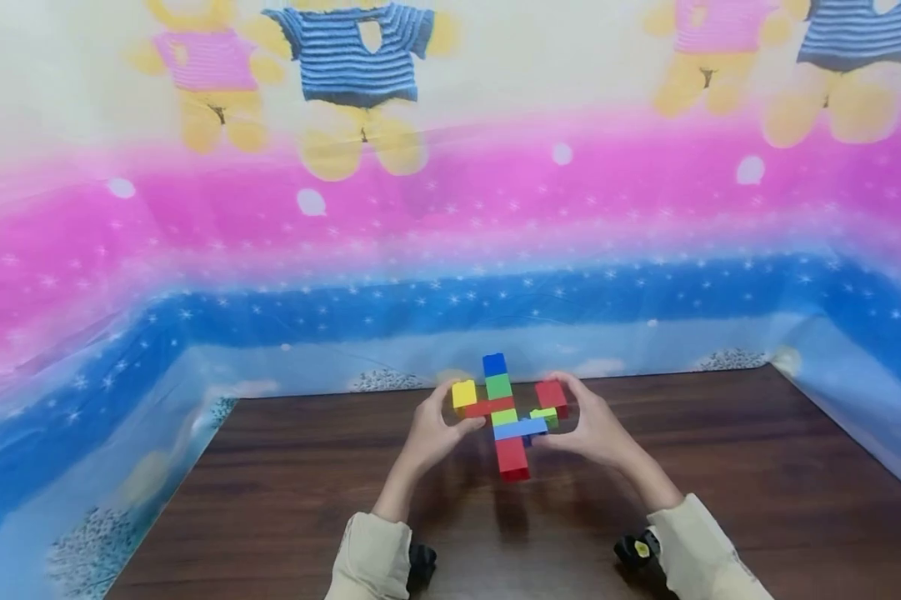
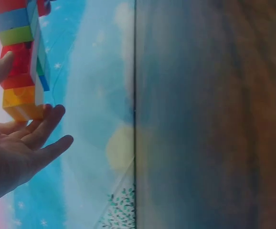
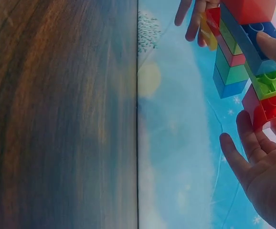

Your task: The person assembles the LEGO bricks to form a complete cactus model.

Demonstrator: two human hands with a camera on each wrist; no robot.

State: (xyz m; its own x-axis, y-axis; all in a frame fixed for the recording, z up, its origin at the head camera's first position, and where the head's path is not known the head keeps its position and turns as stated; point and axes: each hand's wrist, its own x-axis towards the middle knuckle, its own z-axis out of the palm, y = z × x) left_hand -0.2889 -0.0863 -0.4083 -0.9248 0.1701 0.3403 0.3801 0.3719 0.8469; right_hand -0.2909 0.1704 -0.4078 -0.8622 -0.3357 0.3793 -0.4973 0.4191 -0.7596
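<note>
A figure built of toy building bricks [image 1: 521,428] is held up above the table between both hands. Its upright column runs blue, green, red, light green, light blue and red from top to bottom. My left hand [image 1: 429,433] grips its left arm, the thumb by a long red brick [image 2: 21,59] and fingers against the yellow brick [image 2: 21,102]. On the other side my right hand [image 1: 598,429] grips the right arm. Its thumb presses a blue brick [image 3: 258,40], while fingers touch the end red brick [image 3: 255,109]. A light green brick [image 3: 271,83] sits between those two.
Below the hands spreads a dark brown wooden table [image 1: 292,492]. A printed cloth [image 1: 450,208] with bears and pink and blue bands hangs behind and at the sides. Black devices [image 1: 633,552] show beside both sleeve cuffs.
</note>
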